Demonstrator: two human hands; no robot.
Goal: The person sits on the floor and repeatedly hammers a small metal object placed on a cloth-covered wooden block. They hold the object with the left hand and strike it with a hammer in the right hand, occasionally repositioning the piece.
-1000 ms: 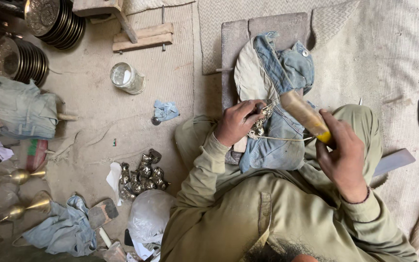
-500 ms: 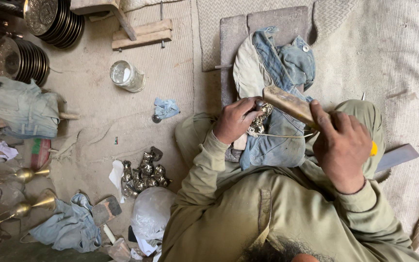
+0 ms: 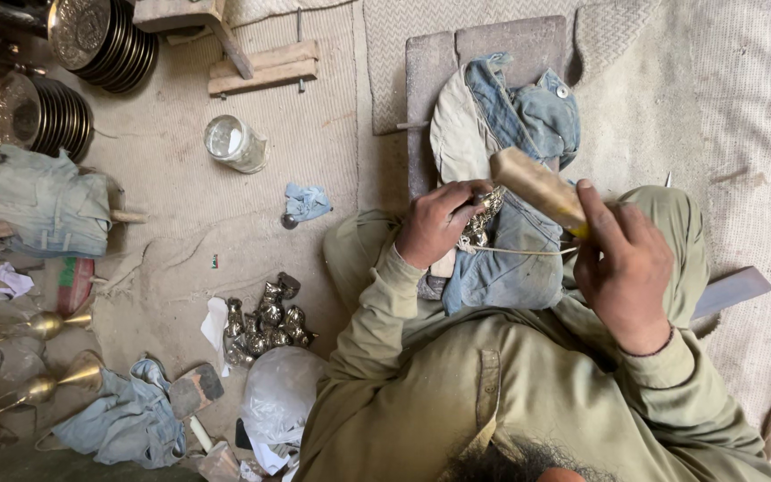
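Meanwhile, left hand (image 3: pixel 437 223) grips a small metal ornament (image 3: pixel 484 214) steady on denim padding (image 3: pixel 501 259); right hand (image 3: pixel 622 263) holds a wooden mallet (image 3: pixel 537 189) just above it.

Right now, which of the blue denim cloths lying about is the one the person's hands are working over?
The denim cloth draped over the lap and stone block, under both hands. The others lie on the floor: one at far left, one bottom left, a small scrap by the glass jar.
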